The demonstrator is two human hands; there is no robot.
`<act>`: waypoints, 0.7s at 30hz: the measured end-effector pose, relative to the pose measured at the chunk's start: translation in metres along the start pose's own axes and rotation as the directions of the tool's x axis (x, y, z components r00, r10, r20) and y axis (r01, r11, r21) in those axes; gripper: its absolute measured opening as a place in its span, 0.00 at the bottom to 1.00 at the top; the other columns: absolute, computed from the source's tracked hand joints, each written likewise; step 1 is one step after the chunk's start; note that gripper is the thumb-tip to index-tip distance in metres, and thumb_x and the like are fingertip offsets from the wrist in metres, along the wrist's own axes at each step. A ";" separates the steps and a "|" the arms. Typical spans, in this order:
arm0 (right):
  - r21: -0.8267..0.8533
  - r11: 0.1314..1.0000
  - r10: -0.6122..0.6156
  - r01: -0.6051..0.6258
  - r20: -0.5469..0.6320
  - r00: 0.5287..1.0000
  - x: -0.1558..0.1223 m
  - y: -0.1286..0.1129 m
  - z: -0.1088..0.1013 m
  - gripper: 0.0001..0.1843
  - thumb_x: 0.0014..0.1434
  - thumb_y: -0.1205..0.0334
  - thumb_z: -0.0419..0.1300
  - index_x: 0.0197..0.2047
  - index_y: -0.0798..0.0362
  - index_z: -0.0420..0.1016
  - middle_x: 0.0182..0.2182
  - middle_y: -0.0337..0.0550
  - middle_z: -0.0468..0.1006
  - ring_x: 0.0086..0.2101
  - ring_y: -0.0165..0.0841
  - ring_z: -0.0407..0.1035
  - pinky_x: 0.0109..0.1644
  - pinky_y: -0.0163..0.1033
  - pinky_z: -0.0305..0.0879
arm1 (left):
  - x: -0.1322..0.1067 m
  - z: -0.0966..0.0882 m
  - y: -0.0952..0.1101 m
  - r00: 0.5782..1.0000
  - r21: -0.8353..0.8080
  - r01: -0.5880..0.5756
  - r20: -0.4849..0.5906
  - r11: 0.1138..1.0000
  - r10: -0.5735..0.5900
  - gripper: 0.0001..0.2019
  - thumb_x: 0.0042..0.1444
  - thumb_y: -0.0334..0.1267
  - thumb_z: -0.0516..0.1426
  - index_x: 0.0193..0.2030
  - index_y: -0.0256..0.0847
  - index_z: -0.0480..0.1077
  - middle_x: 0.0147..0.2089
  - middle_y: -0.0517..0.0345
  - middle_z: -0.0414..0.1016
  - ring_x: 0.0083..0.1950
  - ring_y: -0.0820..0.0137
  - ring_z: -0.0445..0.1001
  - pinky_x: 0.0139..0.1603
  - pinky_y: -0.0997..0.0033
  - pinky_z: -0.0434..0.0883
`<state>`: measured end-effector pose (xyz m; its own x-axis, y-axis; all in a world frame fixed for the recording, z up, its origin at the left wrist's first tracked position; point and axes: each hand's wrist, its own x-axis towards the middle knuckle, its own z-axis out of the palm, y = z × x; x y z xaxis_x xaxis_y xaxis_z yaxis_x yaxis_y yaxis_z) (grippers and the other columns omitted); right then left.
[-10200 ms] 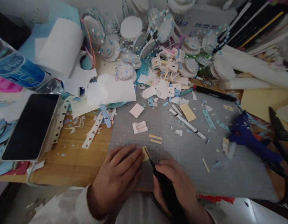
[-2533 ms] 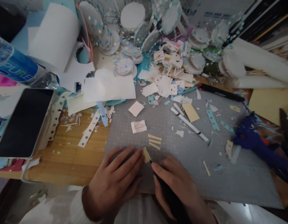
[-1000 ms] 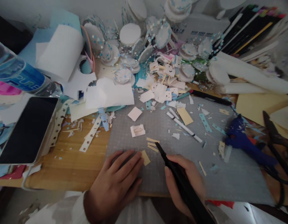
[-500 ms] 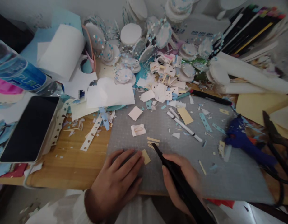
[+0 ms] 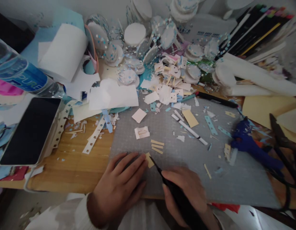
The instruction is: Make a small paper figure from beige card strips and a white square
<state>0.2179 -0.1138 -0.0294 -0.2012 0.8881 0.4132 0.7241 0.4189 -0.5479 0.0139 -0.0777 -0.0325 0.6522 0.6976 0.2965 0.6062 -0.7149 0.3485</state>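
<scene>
My left hand lies flat on the grey cutting mat, its fingertips pressing the edge of a small yellow paper piece. In my right hand is a slim black craft knife, its pointed tip over the yellow piece, next to my left fingertips. Whether the tip touches the paper I cannot tell. Just beyond it lie several thin yellow paper strips. Farther up the mat are a small white folded paper piece and a pale square of paper.
A phone and a water bottle are at the left. White paper pieces with drawn faces are heaped behind the mat. To the right are a blue glue gun and dark scissors. Paper scraps litter the mat.
My right hand has brought the craft knife down and left, from the thin strips to the yellow paper piece. My left hand has stayed in place.
</scene>
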 end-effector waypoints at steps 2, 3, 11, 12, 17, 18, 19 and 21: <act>0.000 0.997 -0.073 0.073 0.047 0.996 0.002 0.000 0.002 0.13 0.55 0.68 0.55 0.45 0.52 0.67 0.28 0.42 0.78 0.28 0.34 0.74 0.30 0.38 0.71 | 0.000 0.000 0.000 1.000 -0.003 -0.002 0.002 1.000 0.002 0.16 0.60 0.34 0.53 0.54 0.37 0.71 0.55 0.55 0.75 0.55 0.61 0.70 0.57 0.58 0.64; -0.005 0.996 -0.085 0.086 0.057 0.995 0.003 0.000 0.002 0.13 0.55 0.69 0.54 0.46 0.53 0.67 0.28 0.42 0.78 0.27 0.34 0.73 0.30 0.38 0.70 | 0.000 0.000 0.000 1.000 -0.004 0.000 0.001 1.000 0.000 0.16 0.60 0.34 0.53 0.54 0.37 0.70 0.55 0.55 0.75 0.55 0.61 0.70 0.57 0.58 0.64; -0.017 0.997 -0.072 0.075 0.138 0.988 0.009 0.001 0.005 0.14 0.55 0.69 0.52 0.46 0.53 0.66 0.26 0.40 0.76 0.24 0.32 0.71 0.27 0.36 0.67 | 0.000 0.001 0.000 1.000 -0.010 0.011 -0.028 1.000 -0.012 0.16 0.59 0.33 0.53 0.53 0.38 0.71 0.54 0.55 0.76 0.56 0.62 0.70 0.57 0.59 0.64; -0.020 0.997 -0.072 0.075 0.138 0.988 0.010 0.001 0.005 0.14 0.56 0.69 0.52 0.46 0.53 0.66 0.26 0.39 0.76 0.24 0.31 0.71 0.27 0.36 0.67 | 0.000 0.001 0.000 0.999 -0.011 0.011 -0.030 1.000 -0.012 0.16 0.59 0.33 0.53 0.53 0.38 0.71 0.54 0.55 0.76 0.55 0.62 0.70 0.57 0.59 0.64; 0.007 0.997 -0.075 0.075 0.144 0.987 0.011 0.001 0.004 0.14 0.56 0.70 0.52 0.47 0.53 0.65 0.27 0.41 0.76 0.25 0.32 0.71 0.27 0.37 0.68 | 0.001 0.000 0.000 1.000 -0.011 0.002 -0.005 1.000 -0.002 0.16 0.60 0.34 0.53 0.54 0.38 0.70 0.55 0.56 0.75 0.55 0.62 0.70 0.56 0.59 0.63; 0.011 0.997 -0.079 0.078 0.145 0.986 0.012 0.001 0.003 0.14 0.56 0.71 0.52 0.47 0.53 0.65 0.27 0.41 0.76 0.25 0.32 0.72 0.27 0.37 0.68 | 0.001 0.000 -0.001 1.000 -0.012 0.003 -0.005 1.000 -0.003 0.16 0.60 0.34 0.53 0.54 0.37 0.70 0.55 0.56 0.75 0.55 0.62 0.70 0.57 0.59 0.63; 0.014 0.997 -0.082 0.081 0.145 0.986 0.012 0.001 0.003 0.14 0.56 0.71 0.52 0.47 0.53 0.65 0.27 0.41 0.76 0.25 0.32 0.72 0.27 0.37 0.68 | 0.000 0.001 -0.001 1.000 -0.014 0.006 -0.010 1.000 -0.006 0.15 0.60 0.34 0.53 0.54 0.37 0.70 0.55 0.56 0.75 0.56 0.62 0.70 0.57 0.59 0.62; 0.013 0.996 -0.084 0.083 0.150 0.985 0.012 0.001 0.003 0.15 0.55 0.72 0.52 0.47 0.54 0.65 0.26 0.41 0.76 0.25 0.32 0.72 0.27 0.37 0.68 | -0.001 0.002 -0.001 1.000 -0.018 0.011 -0.014 1.000 -0.012 0.16 0.60 0.34 0.53 0.54 0.36 0.70 0.56 0.56 0.74 0.57 0.61 0.69 0.58 0.58 0.61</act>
<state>0.2143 -0.1024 -0.0275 -0.3585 0.8679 0.3439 0.6960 0.4940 -0.5211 0.0140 -0.0778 -0.0345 0.6385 0.7066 0.3051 0.6051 -0.7058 0.3683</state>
